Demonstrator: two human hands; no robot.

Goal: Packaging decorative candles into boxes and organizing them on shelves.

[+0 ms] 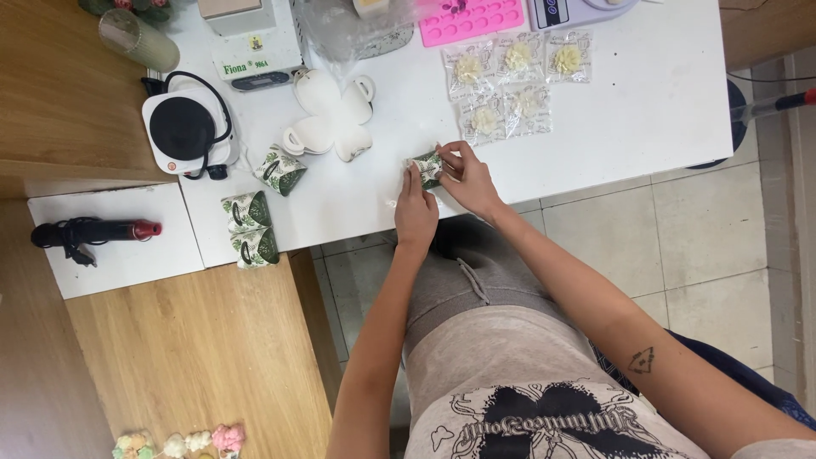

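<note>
Where the white table (595, 127) nears its front edge, the left hand (415, 212) and right hand (467, 177) meet, both pinching a small leaf-print box (427, 167). Three like boxes (252, 223) lie well to the left near a round hotplate (182, 127), and bagged flowers (510, 85) sit just behind.

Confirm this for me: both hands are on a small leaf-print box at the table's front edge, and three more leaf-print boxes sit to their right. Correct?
Not quite. Both hands, left and right, do hold the small leaf-print box at the white table's front edge, but the three other leaf-print boxes sit to their left, not right. The head view shows it.
</note>
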